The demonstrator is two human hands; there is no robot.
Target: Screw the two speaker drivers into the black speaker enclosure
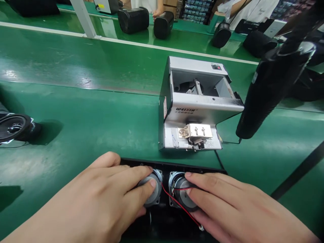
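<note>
Left hand [101,199]: fingers flat, pressed on left speaker [152,189]. Right hand [227,206]: fingers flat on right speaker [183,194]. Both speakers sit magnet-up, side by side in black housing [167,165], long axis left-right, at counter [88,118] near edge. Advice: press evenly, avoid pinching red wire [177,202]. Screw feeder [194,104] behind.

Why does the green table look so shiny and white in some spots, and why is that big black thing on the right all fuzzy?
Head view: lamps overhead bounce off the green table as pale glare streaks; the hanging black tool sits close to the camera, so it blurs; the left hand and right hand stay fairly sharp on the speaker drivers; straight lines bend near the edges.
</note>
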